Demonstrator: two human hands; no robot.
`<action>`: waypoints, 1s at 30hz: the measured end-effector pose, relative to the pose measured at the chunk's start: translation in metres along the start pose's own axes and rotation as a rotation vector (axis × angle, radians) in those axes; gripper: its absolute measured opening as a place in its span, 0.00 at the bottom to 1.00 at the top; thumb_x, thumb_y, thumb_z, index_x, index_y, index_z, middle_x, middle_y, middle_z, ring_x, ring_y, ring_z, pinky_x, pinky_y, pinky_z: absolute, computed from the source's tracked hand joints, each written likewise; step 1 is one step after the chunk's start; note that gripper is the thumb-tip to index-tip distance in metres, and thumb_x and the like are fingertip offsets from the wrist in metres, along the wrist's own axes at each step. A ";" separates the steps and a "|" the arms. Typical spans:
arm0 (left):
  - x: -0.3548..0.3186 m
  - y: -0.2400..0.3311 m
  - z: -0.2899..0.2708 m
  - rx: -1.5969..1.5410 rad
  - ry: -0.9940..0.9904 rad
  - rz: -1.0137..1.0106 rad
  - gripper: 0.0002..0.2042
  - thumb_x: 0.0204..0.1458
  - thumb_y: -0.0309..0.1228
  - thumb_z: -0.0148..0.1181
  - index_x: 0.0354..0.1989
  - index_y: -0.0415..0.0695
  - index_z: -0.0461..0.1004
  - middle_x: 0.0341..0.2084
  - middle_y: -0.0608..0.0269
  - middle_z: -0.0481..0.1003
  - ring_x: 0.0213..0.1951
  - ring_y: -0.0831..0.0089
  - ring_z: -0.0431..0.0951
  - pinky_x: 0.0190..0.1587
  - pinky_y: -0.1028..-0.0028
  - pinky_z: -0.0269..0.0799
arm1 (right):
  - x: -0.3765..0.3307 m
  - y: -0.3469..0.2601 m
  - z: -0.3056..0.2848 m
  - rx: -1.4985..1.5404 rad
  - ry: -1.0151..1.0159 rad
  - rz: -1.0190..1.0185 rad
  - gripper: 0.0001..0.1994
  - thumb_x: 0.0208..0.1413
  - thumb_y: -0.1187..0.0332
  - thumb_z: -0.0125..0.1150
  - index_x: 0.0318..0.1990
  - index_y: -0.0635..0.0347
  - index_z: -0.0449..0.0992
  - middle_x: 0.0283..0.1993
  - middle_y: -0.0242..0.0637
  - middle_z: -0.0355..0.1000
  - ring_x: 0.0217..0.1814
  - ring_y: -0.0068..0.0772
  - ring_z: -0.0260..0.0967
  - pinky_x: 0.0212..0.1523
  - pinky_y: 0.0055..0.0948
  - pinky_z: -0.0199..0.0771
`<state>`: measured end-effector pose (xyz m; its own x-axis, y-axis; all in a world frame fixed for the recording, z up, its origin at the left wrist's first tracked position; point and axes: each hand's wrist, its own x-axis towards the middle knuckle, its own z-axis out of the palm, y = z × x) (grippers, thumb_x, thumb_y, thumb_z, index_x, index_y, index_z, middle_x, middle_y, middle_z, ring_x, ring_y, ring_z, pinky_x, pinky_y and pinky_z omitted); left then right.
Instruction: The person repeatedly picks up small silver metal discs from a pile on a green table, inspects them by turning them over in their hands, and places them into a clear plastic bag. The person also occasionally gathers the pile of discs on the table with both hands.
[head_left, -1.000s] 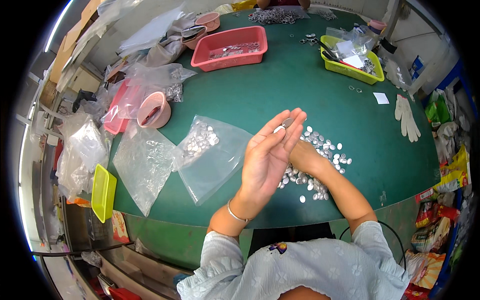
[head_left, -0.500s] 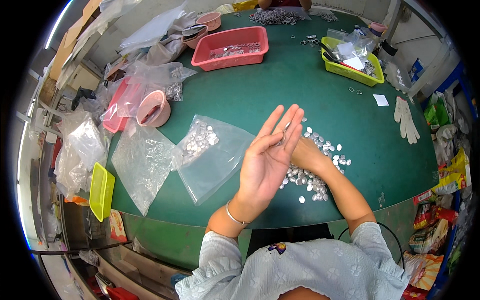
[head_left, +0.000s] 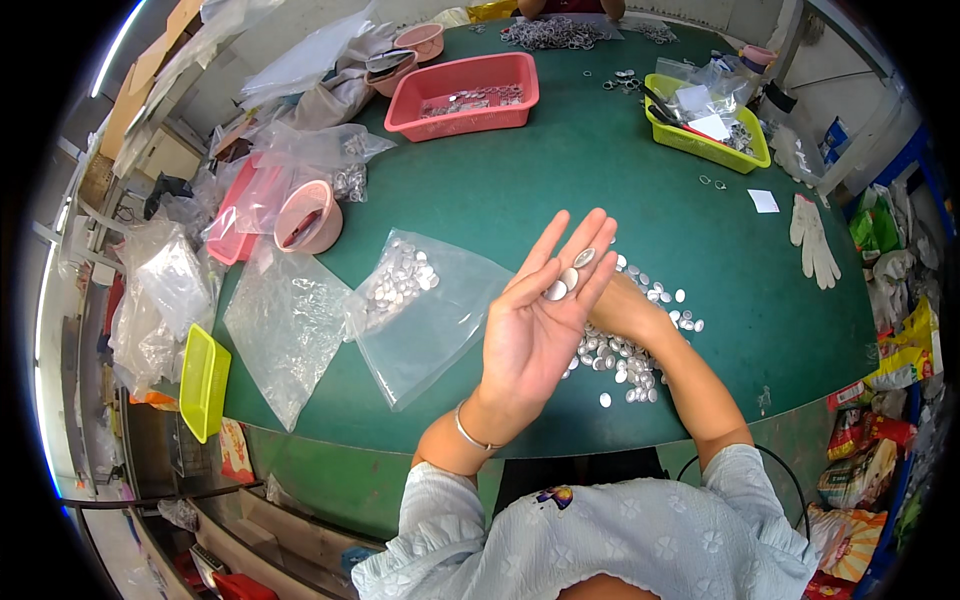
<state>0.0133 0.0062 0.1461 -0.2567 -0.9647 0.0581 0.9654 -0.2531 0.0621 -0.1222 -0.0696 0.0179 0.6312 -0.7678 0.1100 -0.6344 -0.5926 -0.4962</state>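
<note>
My left hand (head_left: pixel 530 325) is raised palm up, its fingers stretched out. Three small silver oval discs (head_left: pixel 569 278) rest on these fingers, with the thumb beside them. Behind it, my right hand (head_left: pixel 625 308) reaches over a loose pile of the same discs (head_left: pixel 625 362) on the green table (head_left: pixel 470 215); the left hand hides its fingers. To the left of my hands lies a clear plastic bag (head_left: pixel 430 335) with many more discs inside (head_left: pixel 400 280).
Another clear bag (head_left: pixel 290 335), a pink cup (head_left: pixel 308 228) and a yellow-green tray (head_left: pixel 204 383) are at left. A red basin (head_left: pixel 462 100) stands farther back, a yellow-green basket (head_left: pixel 707 140) back right. A white glove (head_left: pixel 815 240) lies at right. Another person (head_left: pixel 570 8) sits opposite.
Three discs now show flat on my left fingers, where earlier only one showed edge-on. My right hand has shifted slightly to the right.
</note>
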 end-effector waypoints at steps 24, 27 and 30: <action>-0.003 0.001 0.007 -0.113 0.053 -0.020 0.40 0.34 0.09 0.33 0.65 0.36 0.41 0.65 0.48 0.44 0.67 0.56 0.44 0.68 0.59 0.43 | -0.005 -0.028 -0.046 0.116 -0.004 0.076 0.04 0.43 0.77 0.56 0.28 0.67 0.75 0.31 0.46 0.73 0.35 0.49 0.70 0.37 0.41 0.70; -0.002 0.000 0.006 -0.155 0.031 -0.015 0.42 0.31 0.08 0.34 0.65 0.37 0.41 0.65 0.48 0.43 0.67 0.56 0.41 0.69 0.58 0.39 | -0.005 -0.027 -0.049 0.149 0.015 0.033 0.06 0.43 0.76 0.57 0.31 0.67 0.75 0.32 0.46 0.73 0.35 0.49 0.71 0.37 0.39 0.70; -0.001 -0.001 0.006 -0.174 0.001 -0.006 0.43 0.30 0.09 0.34 0.65 0.38 0.41 0.66 0.49 0.42 0.67 0.56 0.39 0.69 0.57 0.37 | -0.006 -0.018 -0.055 0.348 0.012 -0.057 0.07 0.46 0.75 0.58 0.33 0.66 0.75 0.31 0.44 0.74 0.33 0.42 0.72 0.36 0.35 0.71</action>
<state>0.0127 0.0082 0.1517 -0.2628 -0.9632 0.0568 0.9571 -0.2677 -0.1111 -0.1396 -0.0676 0.0732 0.6550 -0.7395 0.1552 -0.4067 -0.5181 -0.7525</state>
